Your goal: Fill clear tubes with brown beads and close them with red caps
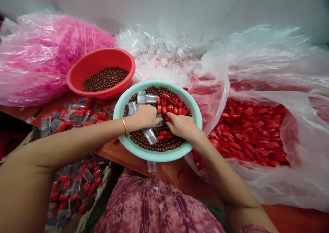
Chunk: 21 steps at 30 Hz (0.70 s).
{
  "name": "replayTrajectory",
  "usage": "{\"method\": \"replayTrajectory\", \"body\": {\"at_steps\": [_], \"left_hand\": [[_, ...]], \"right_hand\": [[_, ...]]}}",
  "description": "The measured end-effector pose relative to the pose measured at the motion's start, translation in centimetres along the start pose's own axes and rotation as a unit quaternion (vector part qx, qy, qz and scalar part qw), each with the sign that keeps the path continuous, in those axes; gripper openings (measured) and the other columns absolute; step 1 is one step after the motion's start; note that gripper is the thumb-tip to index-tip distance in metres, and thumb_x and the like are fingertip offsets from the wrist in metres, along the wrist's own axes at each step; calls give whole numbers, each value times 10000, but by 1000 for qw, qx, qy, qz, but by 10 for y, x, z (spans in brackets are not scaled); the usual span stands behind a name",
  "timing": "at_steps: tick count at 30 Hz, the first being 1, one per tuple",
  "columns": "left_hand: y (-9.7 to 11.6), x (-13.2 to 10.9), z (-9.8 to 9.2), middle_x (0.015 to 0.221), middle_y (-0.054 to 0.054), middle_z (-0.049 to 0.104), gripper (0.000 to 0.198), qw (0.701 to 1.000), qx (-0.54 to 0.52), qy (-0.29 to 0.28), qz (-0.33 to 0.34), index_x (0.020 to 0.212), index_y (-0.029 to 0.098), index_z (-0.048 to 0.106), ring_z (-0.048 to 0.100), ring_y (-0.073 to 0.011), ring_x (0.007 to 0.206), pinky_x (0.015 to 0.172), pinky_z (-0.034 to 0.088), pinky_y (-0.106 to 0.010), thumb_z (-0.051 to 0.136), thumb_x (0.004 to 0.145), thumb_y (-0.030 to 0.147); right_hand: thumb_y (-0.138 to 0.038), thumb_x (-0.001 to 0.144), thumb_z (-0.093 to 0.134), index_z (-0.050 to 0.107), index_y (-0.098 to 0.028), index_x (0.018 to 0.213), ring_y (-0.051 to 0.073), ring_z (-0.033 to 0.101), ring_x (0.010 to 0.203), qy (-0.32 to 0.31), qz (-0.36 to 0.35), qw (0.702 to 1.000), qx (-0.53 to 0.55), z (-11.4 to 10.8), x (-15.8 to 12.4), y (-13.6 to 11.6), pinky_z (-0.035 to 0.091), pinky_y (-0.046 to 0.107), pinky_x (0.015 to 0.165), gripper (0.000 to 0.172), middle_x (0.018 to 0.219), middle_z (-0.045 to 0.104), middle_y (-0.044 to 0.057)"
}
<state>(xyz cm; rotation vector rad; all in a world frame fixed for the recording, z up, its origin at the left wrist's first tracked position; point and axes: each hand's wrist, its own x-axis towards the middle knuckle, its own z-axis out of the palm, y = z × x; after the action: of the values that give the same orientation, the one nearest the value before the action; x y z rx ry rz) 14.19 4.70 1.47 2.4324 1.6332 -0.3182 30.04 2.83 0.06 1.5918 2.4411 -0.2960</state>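
Observation:
A light teal basin [120, 140] holds brown beads [144, 138], red plastic caps [177, 104] and clear plastic containers [149, 136]. My left hand [146, 117], with a gold bangle at its wrist, is over the basin's middle. Its fingers are curled, and a clear container [159, 122] shows at the thumb. Just to the right, my right hand [183, 125] has thumb and index finger closed about a red cap [168, 118], mostly hidden by the fingers. The two hands' fingertips are close together, with a narrow gap between them.
Behind on the left stands a red basin [74, 80] of brown beads. Filled, red-capped containers [78, 116] lie beside it, with more in a sack below [77, 185]. Plastic bags hold pink pieces [74, 37], clear containers [159, 49] and red caps [246, 133].

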Motion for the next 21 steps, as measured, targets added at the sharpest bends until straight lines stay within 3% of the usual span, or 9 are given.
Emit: {"method": "replayTrajectory", "body": {"at_steps": [2, 5, 9, 15, 17, 21], "left_hand": [[1, -5, 5, 830, -214, 696, 603, 998, 37, -58, 12, 881, 46, 709, 657, -340, 870, 714, 468, -356, 472, 818, 596], [3, -10, 9, 809, -225, 698, 628, 992, 67, -106, 30, 869, 37, 723, 663, -359, 845, 710, 473, -377, 514, 780, 622], [8, -9, 11, 851, -223, 699, 646, 999, 5, -47, -7, 903, 36, 716, 664, -349, 871, 716, 473, -382, 360, 869, 574], [12, 7, 19, 919, -106, 712, 362, 984, -153, -10, -86, 932, 133, 683, 655, -230, 831, 676, 446, -278, 480, 822, 412], [7, 6, 13, 890, -96, 713, 338, 986, -140, -21, -86, 909, 137, 682, 648, -215, 791, 639, 430, -263, 484, 810, 393], [-10, -2, -11, 764, -100, 702, 288, 991, -51, -113, -57, 824, 118, 698, 630, -206, 672, 562, 390, -256, 498, 784, 321]], "right_hand": [[-313, 912, 366, 518, -158, 1186, 302, 678, 953, -4, -6, 1000, 4, 1, 0, 0, 495, 355, 706, 349, 997, 711, 148], [-323, 916, 363, 506, -170, 1204, 291, 673, 967, -13, -2, 1000, 7, 0, 0, 1, 487, 342, 718, 357, 1010, 709, 139], [-332, 920, 360, 494, -167, 1223, 285, 669, 976, -14, 0, 1000, 10, 0, 0, 1, 476, 330, 723, 370, 1014, 707, 142], [-336, 922, 353, 517, -176, 1185, 294, 674, 951, -4, -4, 1000, 15, 2, 0, 2, 475, 338, 687, 350, 998, 710, 132], [-345, 923, 357, 507, -181, 1210, 292, 674, 938, 6, -3, 1000, 20, 3, -1, 2, 474, 340, 679, 363, 992, 710, 124], [-287, 939, 331, 452, -205, 1299, 246, 656, 954, 68, -38, 997, 23, 0, 2, 1, 464, 315, 677, 389, 1140, 654, 110]]}}
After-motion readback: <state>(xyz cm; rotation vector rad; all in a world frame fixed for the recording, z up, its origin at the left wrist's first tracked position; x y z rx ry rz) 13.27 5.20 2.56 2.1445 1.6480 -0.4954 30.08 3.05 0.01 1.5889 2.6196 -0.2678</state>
